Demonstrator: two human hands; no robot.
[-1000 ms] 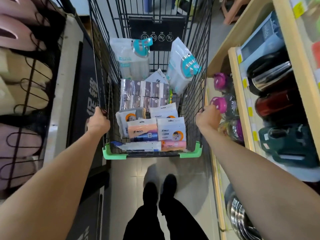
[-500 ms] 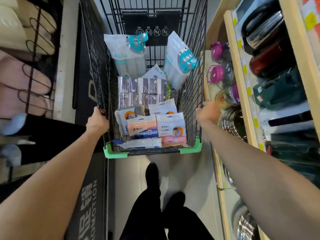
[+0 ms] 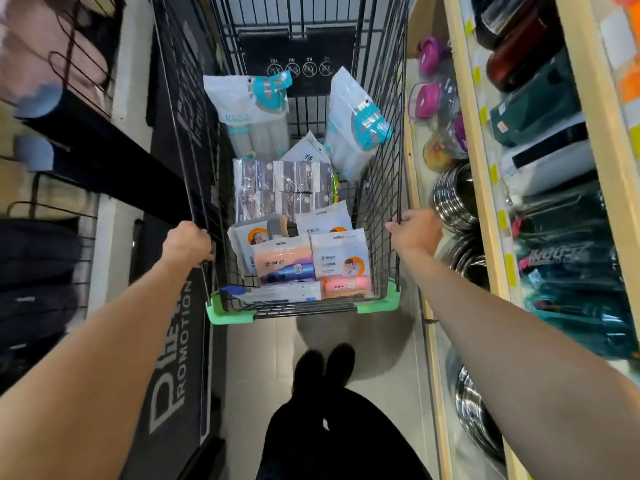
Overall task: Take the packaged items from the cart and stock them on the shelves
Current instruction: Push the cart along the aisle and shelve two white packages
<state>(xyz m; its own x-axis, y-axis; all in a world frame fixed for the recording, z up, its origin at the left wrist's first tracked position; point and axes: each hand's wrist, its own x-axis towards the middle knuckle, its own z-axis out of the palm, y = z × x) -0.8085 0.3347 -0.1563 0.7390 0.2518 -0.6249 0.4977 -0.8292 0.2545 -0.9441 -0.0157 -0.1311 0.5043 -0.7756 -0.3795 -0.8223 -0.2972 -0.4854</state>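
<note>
- Shelves on the right have slid back along the frame since 0.5 s ago: stacked steel bowls (image 3: pixel 453 199) now sit just beside the right hand (image 3: pixel 414 232), where purple-lidded containers (image 3: pixel 427 98) were closer before; feet now together.
- Left hand (image 3: pixel 187 242) curled shut around the left top rim of the black wire shopping cart with green corner bumpers (image 3: pixel 377 303).
- Right hand is wrapped over the right top rim, fingers (image 3: pixel 393 226) hooked on the wire.
- Packaged items (image 3: pixel 341 259) fill the basket between the hands: white, orange and pink flat packs nearest, clear-wrapped grey pack (image 3: pixel 282 188) beyond, two white pouches with teal print (image 3: pixel 251 112) upright at the far end.
- Light wooden shelves (image 3: pixel 479 188) run close along the cart's right edge, narrow gap.
- Black promotion sign panel (image 3: pixel 173 358) tight on the left side.
- Tile floor (image 3: pixel 256 368) open behind the cart.
</note>
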